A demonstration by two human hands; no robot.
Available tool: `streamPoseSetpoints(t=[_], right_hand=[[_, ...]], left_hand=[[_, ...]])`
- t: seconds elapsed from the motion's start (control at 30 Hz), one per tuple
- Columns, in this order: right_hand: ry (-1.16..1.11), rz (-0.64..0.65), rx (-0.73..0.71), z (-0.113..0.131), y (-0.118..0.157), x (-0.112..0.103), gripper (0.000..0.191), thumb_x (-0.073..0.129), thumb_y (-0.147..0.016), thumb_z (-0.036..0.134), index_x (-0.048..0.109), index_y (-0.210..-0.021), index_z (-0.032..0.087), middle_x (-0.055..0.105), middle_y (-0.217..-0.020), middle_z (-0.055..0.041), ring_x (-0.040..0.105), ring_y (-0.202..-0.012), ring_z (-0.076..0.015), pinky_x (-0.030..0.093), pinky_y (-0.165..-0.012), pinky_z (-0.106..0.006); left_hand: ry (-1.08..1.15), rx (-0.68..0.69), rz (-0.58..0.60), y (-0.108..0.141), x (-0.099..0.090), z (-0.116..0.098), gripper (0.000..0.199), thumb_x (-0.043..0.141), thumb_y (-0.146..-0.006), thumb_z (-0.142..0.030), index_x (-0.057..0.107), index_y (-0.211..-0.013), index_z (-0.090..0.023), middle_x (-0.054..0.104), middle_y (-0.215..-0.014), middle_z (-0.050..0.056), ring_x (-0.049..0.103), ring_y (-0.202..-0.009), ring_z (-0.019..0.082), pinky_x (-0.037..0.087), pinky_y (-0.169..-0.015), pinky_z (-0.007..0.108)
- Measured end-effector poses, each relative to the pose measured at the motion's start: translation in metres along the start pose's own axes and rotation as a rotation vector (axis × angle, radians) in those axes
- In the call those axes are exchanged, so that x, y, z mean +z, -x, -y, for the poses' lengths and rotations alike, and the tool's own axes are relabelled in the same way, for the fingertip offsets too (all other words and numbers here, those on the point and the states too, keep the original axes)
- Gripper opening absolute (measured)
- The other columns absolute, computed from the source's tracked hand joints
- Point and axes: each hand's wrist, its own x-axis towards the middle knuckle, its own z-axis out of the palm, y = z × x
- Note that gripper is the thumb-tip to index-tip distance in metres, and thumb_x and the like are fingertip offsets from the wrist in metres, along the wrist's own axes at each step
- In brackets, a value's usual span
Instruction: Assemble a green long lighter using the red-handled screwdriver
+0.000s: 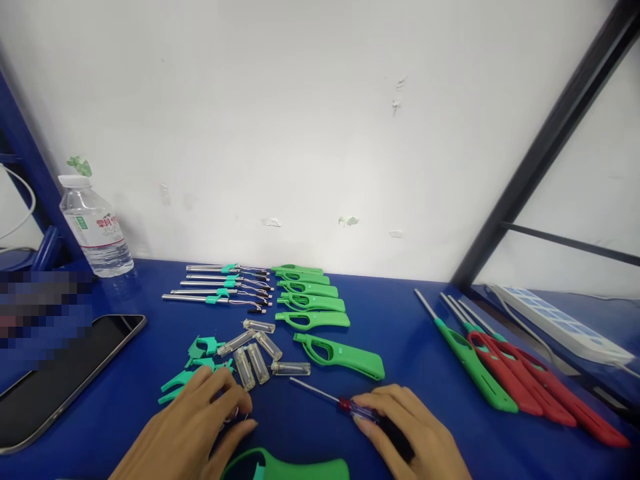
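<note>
My right hand [407, 427] grips a small screwdriver [363, 409] with a dark handle and red collar, its thin shaft pointing left. My left hand [195, 423] is curled, and small pale bits show between its thumb and fingers; I cannot make out what they are. Just below it lies a green lighter casing [305, 469], cut off by the bottom edge. Teal plastic triggers [177, 383] sit beside the left hand. Beyond the fingertips are several clear fuel tanks [257, 363]. A green lighter shell [345, 355] rests above the screwdriver.
Several green shells [313, 320] and metal lighter tubes with wires [195, 298] lie in rows at the back. Whole lighters, one green [473, 367] and several red [515, 380], lie right. A phone [65, 380], water bottle [97, 230] and power strip [560, 323] flank the blue table.
</note>
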Motion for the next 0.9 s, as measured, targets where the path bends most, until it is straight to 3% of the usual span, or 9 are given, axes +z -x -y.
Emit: streamPoseSetpoints(t=[0.13, 0.33, 0.47, 0.67, 0.83, 0.9], right_hand=[[0.002, 0.004, 0.022, 0.003, 0.000, 0.000, 0.017, 0.070, -0.126, 0.040, 0.085, -0.134, 0.038, 0.091, -0.119, 0.0016, 0.092, -0.107, -0.0176, 0.073, -0.099, -0.022], [0.008, 0.006, 0.007, 0.001, -0.002, 0.001, 0.018, 0.068, -0.127, 0.040, 0.085, -0.134, 0.038, 0.091, -0.118, 0.0014, 0.092, -0.105, -0.0180, 0.073, -0.097, -0.022], [0.005, 0.008, 0.005, 0.002, 0.000, 0.000, 0.019, 0.068, -0.127, 0.040, 0.085, -0.136, 0.038, 0.091, -0.119, 0.0018, 0.092, -0.106, -0.0177, 0.073, -0.102, -0.023], [-0.023, -0.013, 0.018, 0.005, 0.003, -0.003, 0.018, 0.071, -0.126, 0.037, 0.087, -0.134, 0.038, 0.091, -0.118, 0.0012, 0.092, -0.105, -0.0175, 0.072, -0.099, -0.020], [-0.110, -0.094, 0.031, 0.013, -0.008, -0.015, 0.021, 0.071, -0.124, 0.026, 0.088, -0.129, 0.036, 0.091, -0.117, 0.0019, 0.093, -0.103, -0.0150, 0.070, -0.097, -0.014], [-0.126, -0.175, -0.005, 0.023, -0.022, -0.032, 0.024, 0.073, -0.121, 0.020, 0.088, -0.126, 0.038, 0.090, -0.117, 0.0032, 0.093, -0.102, -0.0135, 0.069, -0.098, -0.013]], left_hand=[[-0.068, -0.014, 0.048, -0.002, 0.005, 0.004, 0.035, 0.052, -0.120, -0.026, 0.083, -0.106, -0.034, 0.083, -0.109, 0.002, 0.082, -0.100, 0.025, 0.066, -0.084, 0.034], [-0.036, 0.095, -0.024, -0.018, -0.002, 0.011, 0.034, 0.055, -0.113, -0.017, 0.081, -0.097, -0.034, 0.082, -0.095, -0.002, 0.082, -0.083, 0.023, 0.064, -0.081, 0.033], [-0.029, 0.082, -0.011, -0.018, 0.005, 0.008, 0.035, 0.055, -0.109, -0.010, 0.079, -0.098, -0.033, 0.081, -0.098, 0.000, 0.080, -0.087, 0.024, 0.063, -0.078, 0.031], [-0.052, 0.108, 0.015, -0.013, 0.017, 0.008, 0.030, 0.057, -0.098, -0.009, 0.077, -0.105, -0.031, 0.084, -0.109, 0.001, 0.082, -0.097, 0.024, 0.069, -0.090, 0.030], [-0.185, 0.088, 0.044, -0.038, -0.015, -0.004, 0.037, 0.047, -0.100, -0.008, 0.078, -0.111, -0.024, 0.081, -0.107, 0.010, 0.081, -0.087, 0.029, 0.070, -0.075, 0.039], [-0.245, 0.088, -0.059, -0.053, -0.037, -0.011, 0.043, 0.037, -0.101, -0.006, 0.076, -0.100, -0.024, 0.078, -0.095, 0.009, 0.080, -0.080, 0.030, 0.068, -0.071, 0.040]])
